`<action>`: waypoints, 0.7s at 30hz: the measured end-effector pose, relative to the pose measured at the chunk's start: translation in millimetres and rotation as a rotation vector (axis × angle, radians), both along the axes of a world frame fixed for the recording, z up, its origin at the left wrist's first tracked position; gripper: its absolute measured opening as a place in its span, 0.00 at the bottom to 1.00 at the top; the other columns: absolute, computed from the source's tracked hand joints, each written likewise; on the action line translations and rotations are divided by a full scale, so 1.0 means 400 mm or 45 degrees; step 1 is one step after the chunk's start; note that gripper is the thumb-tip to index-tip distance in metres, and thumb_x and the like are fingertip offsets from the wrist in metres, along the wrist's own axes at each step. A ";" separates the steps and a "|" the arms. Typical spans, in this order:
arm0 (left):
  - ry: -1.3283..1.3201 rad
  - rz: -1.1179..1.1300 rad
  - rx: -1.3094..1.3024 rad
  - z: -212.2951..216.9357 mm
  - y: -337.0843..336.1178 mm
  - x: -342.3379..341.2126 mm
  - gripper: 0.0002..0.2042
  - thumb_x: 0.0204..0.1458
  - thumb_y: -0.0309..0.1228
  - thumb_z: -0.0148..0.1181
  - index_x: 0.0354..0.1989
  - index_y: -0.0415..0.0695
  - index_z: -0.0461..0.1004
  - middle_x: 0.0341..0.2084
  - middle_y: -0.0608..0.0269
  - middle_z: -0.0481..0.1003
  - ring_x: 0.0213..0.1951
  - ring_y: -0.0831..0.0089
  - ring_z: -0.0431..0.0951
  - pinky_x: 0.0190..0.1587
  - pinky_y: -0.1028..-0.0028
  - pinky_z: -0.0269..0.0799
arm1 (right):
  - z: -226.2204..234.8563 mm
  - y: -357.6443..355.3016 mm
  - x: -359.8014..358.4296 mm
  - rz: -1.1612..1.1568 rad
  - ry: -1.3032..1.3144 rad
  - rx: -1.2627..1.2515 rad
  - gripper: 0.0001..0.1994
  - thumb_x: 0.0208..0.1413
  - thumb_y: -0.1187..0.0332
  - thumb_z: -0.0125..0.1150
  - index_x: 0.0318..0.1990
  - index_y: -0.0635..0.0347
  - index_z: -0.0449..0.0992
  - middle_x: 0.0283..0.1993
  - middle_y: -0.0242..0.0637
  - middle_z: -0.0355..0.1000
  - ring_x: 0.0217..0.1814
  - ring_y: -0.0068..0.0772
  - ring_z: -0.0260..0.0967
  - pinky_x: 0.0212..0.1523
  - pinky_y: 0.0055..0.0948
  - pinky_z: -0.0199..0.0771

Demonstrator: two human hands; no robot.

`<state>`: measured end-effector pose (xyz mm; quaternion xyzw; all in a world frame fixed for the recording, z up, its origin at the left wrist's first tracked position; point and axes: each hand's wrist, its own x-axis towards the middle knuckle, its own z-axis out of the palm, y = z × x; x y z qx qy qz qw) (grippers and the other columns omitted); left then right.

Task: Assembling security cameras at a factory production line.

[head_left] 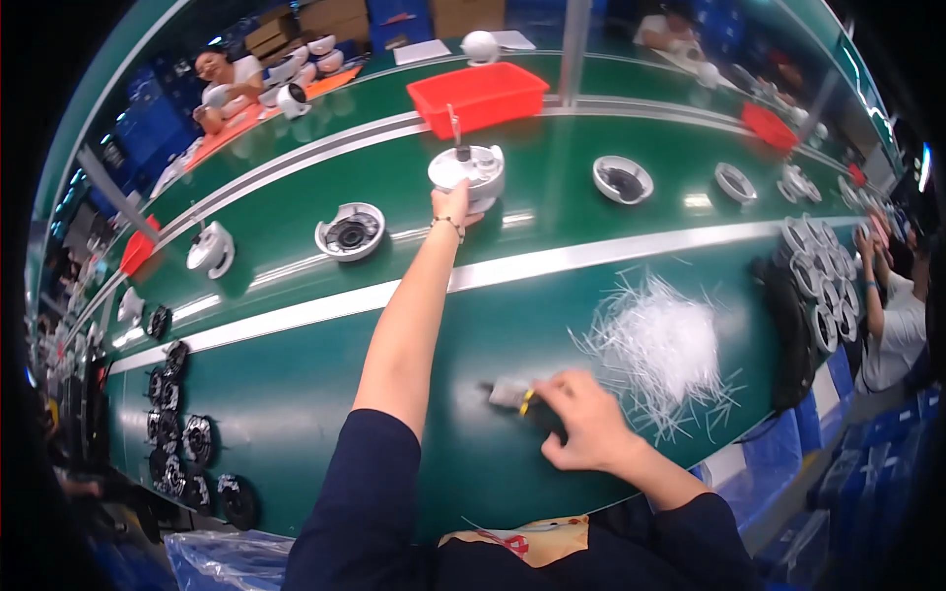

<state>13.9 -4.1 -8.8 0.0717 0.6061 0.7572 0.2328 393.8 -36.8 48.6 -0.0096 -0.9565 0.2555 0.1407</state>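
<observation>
My left hand (453, 204) is stretched far out over the green conveyor belt (552, 231) and grips a white round camera housing (469, 169) with a black stem sticking up from it. A thin bracelet circles that wrist. My right hand (583, 419) rests on the near green bench and closes on a small tool with a yellow and black handle (524, 402), its grey tip pointing left. A heap of white plastic ties (658, 347) lies just right of that hand.
More white housings (351, 231) (623, 179) (211, 249) ride the belt. A red bin (479, 96) sits beyond. Black round parts (187, 443) are stacked at the left, white ring parts (820, 271) at the right. Other people work across the belt and at the right edge.
</observation>
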 end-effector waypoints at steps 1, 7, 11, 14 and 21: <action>-0.177 0.049 0.167 0.016 0.033 0.037 0.25 0.45 0.31 0.52 0.52 0.37 0.53 0.45 0.45 0.63 0.43 0.54 0.70 0.38 0.55 0.72 | 0.014 0.033 0.014 -0.114 0.094 -0.055 0.26 0.27 0.69 0.55 0.43 0.61 0.67 0.37 0.42 0.61 0.37 0.42 0.63 0.35 0.35 0.68; 0.021 -0.124 0.452 0.041 -0.006 0.114 0.29 0.38 0.11 0.42 0.52 0.42 0.48 0.47 0.47 0.59 0.47 0.49 0.66 0.45 0.49 0.69 | 0.140 0.163 0.009 -0.157 0.434 -0.124 0.30 0.24 0.69 0.61 0.45 0.63 0.69 0.40 0.46 0.65 0.39 0.44 0.66 0.42 0.33 0.67; -0.043 -0.555 0.357 0.126 -0.121 0.273 0.28 0.35 0.09 0.42 0.50 0.40 0.56 0.44 0.54 0.65 0.45 0.58 0.70 0.44 0.52 0.72 | 0.236 0.247 -0.016 -0.163 0.661 0.461 0.29 0.22 0.72 0.57 0.43 0.67 0.68 0.39 0.45 0.65 0.38 0.44 0.64 0.40 0.33 0.66; -0.015 -0.605 0.210 0.179 -0.214 0.362 0.30 0.33 0.11 0.45 0.51 0.41 0.56 0.43 0.57 0.66 0.42 0.65 0.71 0.38 0.64 0.76 | 0.267 0.247 -0.059 -0.186 0.559 0.685 0.28 0.22 0.74 0.58 0.42 0.66 0.68 0.38 0.41 0.64 0.36 0.40 0.63 0.36 0.33 0.65; 0.096 -0.664 0.142 0.189 -0.253 0.433 0.33 0.32 0.15 0.49 0.54 0.42 0.52 0.45 0.59 0.64 0.44 0.67 0.70 0.39 0.67 0.75 | 0.258 0.226 -0.073 -0.169 0.404 0.863 0.28 0.20 0.74 0.60 0.41 0.65 0.69 0.39 0.38 0.63 0.36 0.37 0.61 0.32 0.31 0.64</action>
